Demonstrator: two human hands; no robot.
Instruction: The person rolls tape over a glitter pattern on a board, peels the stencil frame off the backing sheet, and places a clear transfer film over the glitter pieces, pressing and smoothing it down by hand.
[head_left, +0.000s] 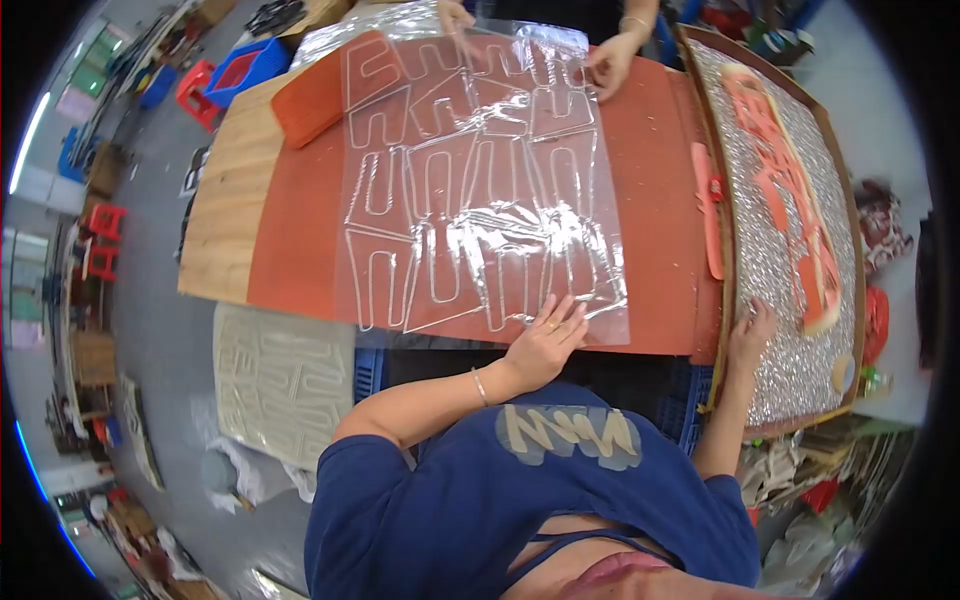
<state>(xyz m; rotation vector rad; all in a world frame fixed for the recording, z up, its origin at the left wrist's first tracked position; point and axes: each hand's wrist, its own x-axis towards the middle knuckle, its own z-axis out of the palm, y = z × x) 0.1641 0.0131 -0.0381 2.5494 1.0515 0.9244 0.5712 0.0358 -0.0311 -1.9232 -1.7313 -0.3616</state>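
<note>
My left hand (548, 342) lies flat, fingers stretched, on the lower edge of a clear plastic sheet (470, 215) with pale raised outlines of slots and angled shapes. Beneath the sheet is a reddish-brown board (655, 230). My right hand (752, 335) rests at the near side of a silver-lined tray (790, 370), its fingers loosely bent and nothing visible in them. Across the table, a co-worker's hand (612, 68) touches the sheet's far right corner, and the co-worker's other hand (456, 17) is at its far edge.
An orange-red pad (330, 95) lies on the far left of the board, partly under the sheet. Orange-and-cream cut pieces (785, 190) lie in the tray. A red strip (706, 210) lies beside it. A cream patterned sheet (280, 380) sits lower left. Blue crates (688, 400) stand below the board.
</note>
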